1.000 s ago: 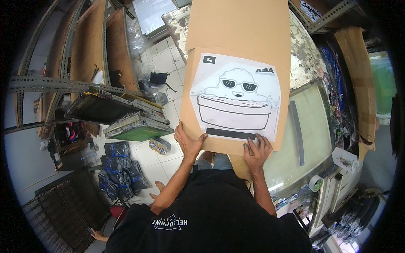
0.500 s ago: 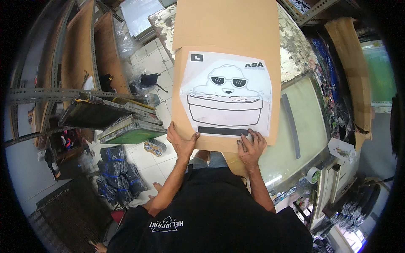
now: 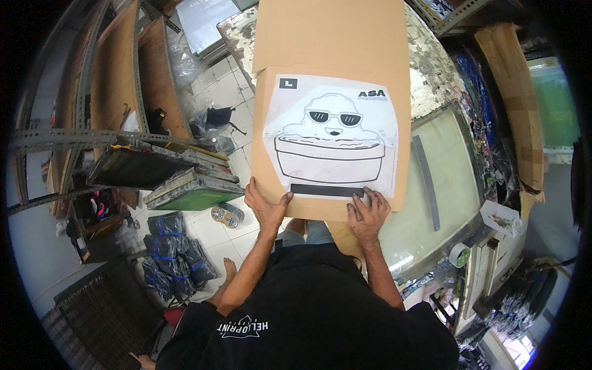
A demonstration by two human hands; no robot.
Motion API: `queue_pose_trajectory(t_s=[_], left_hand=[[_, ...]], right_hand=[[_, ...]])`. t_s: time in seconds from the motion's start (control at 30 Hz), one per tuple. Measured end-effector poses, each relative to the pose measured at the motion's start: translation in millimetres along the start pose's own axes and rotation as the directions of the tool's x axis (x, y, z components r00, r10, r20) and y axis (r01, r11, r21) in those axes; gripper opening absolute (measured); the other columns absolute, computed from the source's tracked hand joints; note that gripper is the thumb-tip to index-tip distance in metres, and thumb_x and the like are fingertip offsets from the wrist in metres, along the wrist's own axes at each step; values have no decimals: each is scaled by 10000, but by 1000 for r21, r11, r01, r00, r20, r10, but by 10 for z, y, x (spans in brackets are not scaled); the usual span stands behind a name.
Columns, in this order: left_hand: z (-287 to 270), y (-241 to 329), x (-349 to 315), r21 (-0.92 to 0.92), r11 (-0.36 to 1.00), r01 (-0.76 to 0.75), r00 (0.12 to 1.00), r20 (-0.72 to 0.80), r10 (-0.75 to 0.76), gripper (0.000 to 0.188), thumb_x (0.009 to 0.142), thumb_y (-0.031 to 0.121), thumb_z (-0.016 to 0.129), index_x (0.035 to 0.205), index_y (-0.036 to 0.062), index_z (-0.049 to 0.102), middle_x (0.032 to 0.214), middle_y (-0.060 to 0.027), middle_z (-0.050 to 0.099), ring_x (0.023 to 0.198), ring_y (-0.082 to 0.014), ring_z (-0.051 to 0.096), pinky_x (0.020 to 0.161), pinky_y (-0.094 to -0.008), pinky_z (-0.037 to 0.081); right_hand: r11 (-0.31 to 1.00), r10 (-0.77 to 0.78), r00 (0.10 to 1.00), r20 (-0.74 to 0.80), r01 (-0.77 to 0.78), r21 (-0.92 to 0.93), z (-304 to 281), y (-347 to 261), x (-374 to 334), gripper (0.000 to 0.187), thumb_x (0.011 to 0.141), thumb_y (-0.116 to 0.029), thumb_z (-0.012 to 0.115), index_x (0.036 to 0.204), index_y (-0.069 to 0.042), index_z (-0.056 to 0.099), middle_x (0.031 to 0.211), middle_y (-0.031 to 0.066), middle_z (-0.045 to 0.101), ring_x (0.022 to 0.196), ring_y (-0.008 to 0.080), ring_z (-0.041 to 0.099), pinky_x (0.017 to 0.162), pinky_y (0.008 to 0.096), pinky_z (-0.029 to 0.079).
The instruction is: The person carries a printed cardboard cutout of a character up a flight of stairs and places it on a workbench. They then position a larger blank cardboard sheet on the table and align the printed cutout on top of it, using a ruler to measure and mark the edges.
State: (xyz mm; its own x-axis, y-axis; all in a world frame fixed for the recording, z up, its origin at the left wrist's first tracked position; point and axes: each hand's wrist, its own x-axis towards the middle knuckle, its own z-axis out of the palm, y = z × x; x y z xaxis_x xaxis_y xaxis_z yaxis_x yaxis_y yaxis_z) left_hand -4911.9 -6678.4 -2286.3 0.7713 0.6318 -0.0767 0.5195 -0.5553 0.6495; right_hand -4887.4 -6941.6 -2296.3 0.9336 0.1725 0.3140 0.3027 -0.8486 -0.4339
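Note:
A tan cardboard sheet stretches away in front of me. On its near part lies a white paper with a line drawing of a rounded character in dark sunglasses above a tub. A black strip runs along the paper's lower edge; whether it is printed or stuck on, I cannot tell. My left hand is closed at the sheet's near left corner, its thumb by the strip's left end and its fingers along the edge. My right hand rests with bent, parted fingers at the strip's right end.
A glass-like panel with a metal ruler lies to the right, near a tape roll. Framed screens, bundled black packs and shelving stand left. A bare foot shows beside my left forearm.
Both hands keep their places on the cardboard and paper. The bare foot beside my left forearm shows slightly more than before.

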Motion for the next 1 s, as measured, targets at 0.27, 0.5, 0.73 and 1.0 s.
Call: queue_pose_trajectory(t_s=[0.27, 0.5, 0.73, 1.0], left_hand=[[20, -25, 6, 17, 1000, 15, 1000, 26, -15, 1060, 607, 264, 876, 1420, -45, 270, 1396, -272, 323, 1297, -417, 302, 1095, -514, 257], [8, -27, 5, 2, 1000, 19, 999, 29, -19, 1062, 610, 265, 877, 1424, -36, 266, 1398, -278, 314, 1298, -419, 297, 1096, -519, 249], [10, -24, 10, 5, 1000, 24, 999, 32, -24, 1064, 608, 264, 876, 1426, -30, 263, 1401, -279, 308, 1304, -420, 288, 1100, -521, 239], [-4, -53, -8, 20, 1000, 2, 1000, 18, -3, 1068, 602, 271, 879, 1423, -20, 260, 1366, -291, 312, 1265, -432, 303, 1075, -527, 260]], right_hand=[[1000, -2, 1000, -12, 2, -6, 23, 21, -34, 312, 706, -210, 735, 1006, -124, 732, 1221, 85, 612, 1166, 317, 482, 995, 488, 315], [1000, -1, 1000, -1, 1, -4, 15, 9, -30, 302, 723, -219, 735, 1008, -120, 729, 1224, 86, 610, 1171, 316, 481, 994, 491, 317], [1000, 2, 1000, -2, -2, 1, 15, 5, -27, 295, 727, -218, 740, 1004, -116, 728, 1233, 83, 606, 1178, 310, 481, 995, 491, 316], [1000, 14, 1000, 24, -14, -2, -7, -20, -43, 305, 732, -211, 735, 1023, -118, 729, 1244, 84, 607, 1178, 316, 476, 998, 491, 312]])
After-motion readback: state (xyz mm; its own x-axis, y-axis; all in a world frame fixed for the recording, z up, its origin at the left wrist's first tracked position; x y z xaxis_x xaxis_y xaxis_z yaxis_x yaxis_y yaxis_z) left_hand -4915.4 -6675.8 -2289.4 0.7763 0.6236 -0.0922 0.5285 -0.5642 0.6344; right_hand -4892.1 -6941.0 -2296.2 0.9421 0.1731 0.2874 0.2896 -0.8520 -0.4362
